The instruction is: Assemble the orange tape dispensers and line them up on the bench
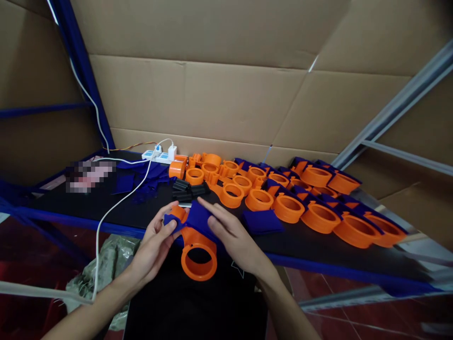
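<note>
Above the table's front edge, my left hand [157, 241] is closed around an orange plastic piece [198, 269] with a large ring at its lower end. The left thumb presses a flap of dark blue cloth [201, 220] against its upper part. My right hand [235, 236] grips the other side of that cloth, fingers long and thumb pressing on it; some of its fingertips are hidden. The cloth lies around the piece's upper part, and the ring hangs bare below both hands.
Rows of similar orange ring pieces [288, 208], several with blue cloth, fill the right of the black table [226, 219]. Black cylinders [182, 189], loose blue cloths [141, 177] and a power strip [161, 156] lie further left. A white cable [123, 200] crosses near my left arm.
</note>
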{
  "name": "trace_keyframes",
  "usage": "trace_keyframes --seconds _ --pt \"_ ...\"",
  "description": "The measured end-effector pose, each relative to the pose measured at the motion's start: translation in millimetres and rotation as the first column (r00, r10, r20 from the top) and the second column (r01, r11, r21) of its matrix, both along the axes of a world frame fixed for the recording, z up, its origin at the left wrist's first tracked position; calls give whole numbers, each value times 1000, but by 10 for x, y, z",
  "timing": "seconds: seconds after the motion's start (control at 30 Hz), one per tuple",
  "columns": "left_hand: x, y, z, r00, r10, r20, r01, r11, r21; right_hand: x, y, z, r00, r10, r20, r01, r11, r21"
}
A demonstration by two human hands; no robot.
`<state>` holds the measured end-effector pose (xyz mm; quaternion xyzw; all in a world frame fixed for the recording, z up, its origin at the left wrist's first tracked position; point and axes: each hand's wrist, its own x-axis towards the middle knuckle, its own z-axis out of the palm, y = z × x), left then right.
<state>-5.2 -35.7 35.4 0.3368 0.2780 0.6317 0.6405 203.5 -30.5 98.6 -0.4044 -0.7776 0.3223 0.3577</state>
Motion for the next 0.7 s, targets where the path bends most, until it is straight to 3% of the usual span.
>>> trace_keyframes --seconds 0.13,0.47,0.7 --pt "0 -31 0 1000 -14 6 14 1000 -10 -76 38 -45 989 17 146 -19 1000 10" --pt "-8 -25 -17 999 15 43 -16 1000 19 -103 58 -27 994 82 69 -81 997 -19" --pt "-13 -21 -14 1000 8 -8 -7 1000 18 -135 73 -64 990 65 122 -61 997 -36"
